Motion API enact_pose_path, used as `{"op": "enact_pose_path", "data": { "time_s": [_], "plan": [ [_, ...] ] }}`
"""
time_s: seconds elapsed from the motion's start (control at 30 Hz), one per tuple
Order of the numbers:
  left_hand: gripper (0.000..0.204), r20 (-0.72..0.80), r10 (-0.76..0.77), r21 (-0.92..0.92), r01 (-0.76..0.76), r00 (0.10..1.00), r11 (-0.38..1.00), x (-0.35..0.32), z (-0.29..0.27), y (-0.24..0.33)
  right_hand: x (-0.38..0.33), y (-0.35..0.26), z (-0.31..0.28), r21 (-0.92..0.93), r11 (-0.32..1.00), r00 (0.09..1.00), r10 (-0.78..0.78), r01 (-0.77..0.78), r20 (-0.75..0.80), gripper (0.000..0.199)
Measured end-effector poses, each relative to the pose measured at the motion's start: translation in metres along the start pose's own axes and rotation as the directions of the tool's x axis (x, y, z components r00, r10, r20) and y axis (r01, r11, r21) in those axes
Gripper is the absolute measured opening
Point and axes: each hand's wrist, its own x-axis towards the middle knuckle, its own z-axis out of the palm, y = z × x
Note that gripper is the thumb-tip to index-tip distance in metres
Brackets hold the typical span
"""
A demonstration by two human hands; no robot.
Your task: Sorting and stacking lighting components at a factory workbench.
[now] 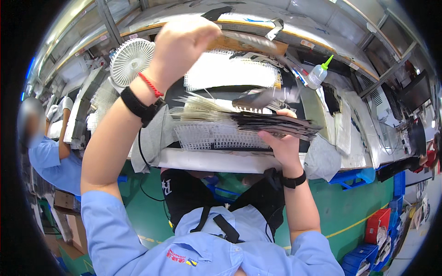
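My right hand (286,146) is closed round the right end of a fanned stack of thin sheets (271,123), dark at that end and pale, perforated at the left. Above the work surface my left hand (186,39) is raised, fingers curled in. A blurred strip (251,40) shows beside its knuckles; whether the fingers grip it is unclear. Dark pieces smeared by motion (262,99) lie just above the stack. Below it rests a white perforated sheet (207,138). Farther back is a bright white perforated sheet (230,71).
A white fan (132,62) stands at the back left. At the back right is a bottle with a green nozzle (317,76), next to some pens (299,76). Grey cloths (322,158) hang at the front edge. A co-worker (55,152) sits at far left.
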Motion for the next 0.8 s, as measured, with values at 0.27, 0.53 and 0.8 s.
{"op": "enact_pose_path", "data": {
  "time_s": [0.27, 0.53, 0.8],
  "plan": [
    [0.015, 0.887, 0.193, -0.443, 0.651, 0.42, 0.617, -0.035, 0.032, 0.038, 0.009, -0.002, -0.001, -0.155, 0.974, 0.985, 0.159, -0.168, -0.071, 0.056],
    [0.047, 0.804, 0.233, -0.531, 0.485, 0.547, 0.694, -0.048, 0.016, 0.028, 0.015, -0.005, 0.002, -0.199, 0.975, 0.99, 0.072, -0.095, -0.122, 0.02],
    [0.049, 0.71, 0.059, -0.284, 0.209, 0.701, 0.936, -0.031, 0.001, 0.044, 0.024, -0.01, 0.008, -0.129, 0.988, 0.978, 0.057, -0.084, -0.2, 0.016]
  ]
}}
